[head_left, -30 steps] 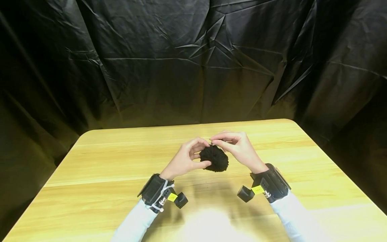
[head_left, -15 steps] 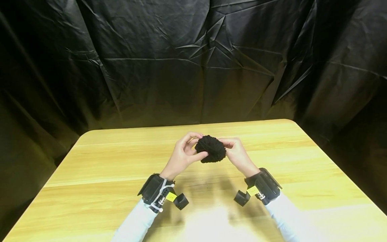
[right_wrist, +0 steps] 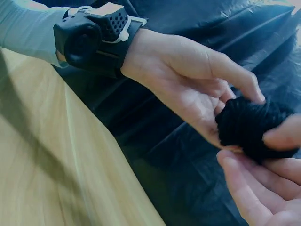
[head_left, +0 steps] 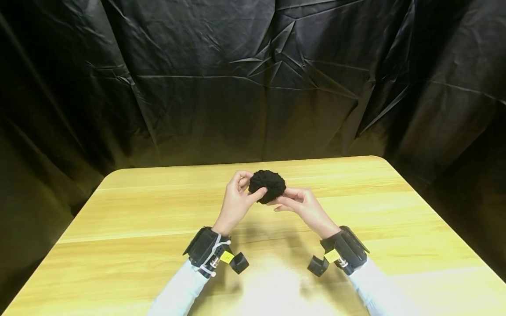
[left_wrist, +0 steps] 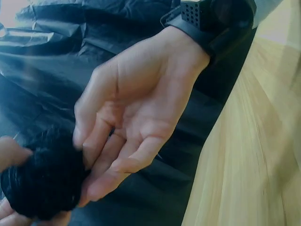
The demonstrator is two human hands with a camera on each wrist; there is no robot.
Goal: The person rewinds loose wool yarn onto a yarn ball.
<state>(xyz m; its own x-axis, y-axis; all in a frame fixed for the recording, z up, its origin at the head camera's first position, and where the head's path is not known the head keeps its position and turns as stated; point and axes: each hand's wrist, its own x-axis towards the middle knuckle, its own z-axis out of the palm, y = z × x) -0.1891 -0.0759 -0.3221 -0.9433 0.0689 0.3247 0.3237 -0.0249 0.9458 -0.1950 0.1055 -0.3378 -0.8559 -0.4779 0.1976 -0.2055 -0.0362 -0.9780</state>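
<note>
A round black ball of yarn (head_left: pixel 269 183) is held up over the table in the head view. My left hand (head_left: pixel 236 197) grips its left side, thumb lying across the front and fingers curled behind. At the ball's lower right edge, my right hand (head_left: pixel 306 206) pinches at the yarn, its fingertips right against the strands. In the left wrist view the right hand (left_wrist: pixel 136 103) reaches to the ball (left_wrist: pixel 44 179), and left fingers show at the edge. The right wrist view has the left hand (right_wrist: pixel 188 80) around the ball (right_wrist: pixel 249 125); the right thumb lies over it.
A light wooden table (head_left: pixel 130 210) with rounded far corners lies under both hands. Behind it hangs a wrinkled black sheet (head_left: pixel 205 114). Each wrist wears a black strap with a small camera box (head_left: pixel 239 262) jutting inward.
The ball has moved up and left and turned in the left hand. My right hand has gone from pinching above the ball, round its right side, to its lower right edge.
</note>
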